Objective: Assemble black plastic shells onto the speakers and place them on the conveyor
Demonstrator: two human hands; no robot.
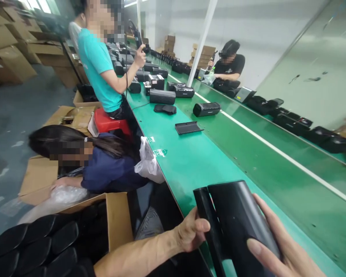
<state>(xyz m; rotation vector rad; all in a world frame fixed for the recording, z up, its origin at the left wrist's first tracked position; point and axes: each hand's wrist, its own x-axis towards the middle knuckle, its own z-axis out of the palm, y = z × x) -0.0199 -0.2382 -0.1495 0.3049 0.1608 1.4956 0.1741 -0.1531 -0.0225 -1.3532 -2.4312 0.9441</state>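
Low in the view, over the green bench's near edge, is a black plastic housing with a smooth curved shell (236,215). Along its left side runs a narrow black plastic panel (205,207), with a thin gap between the two at the top and green showing through at the bottom. My left hand (192,231) grips the panel from the left, thumb on its face and the other fingers partly hidden. My right hand (279,246) is closed round the shell's right side, thumb across the front.
On the green bench (173,165) lie a black tray-like cover (188,127) and several black housings (207,109). A box of black shells (31,246) stands at lower left. One person bends over a carton; another sits holding a tool; a third works across the bench.
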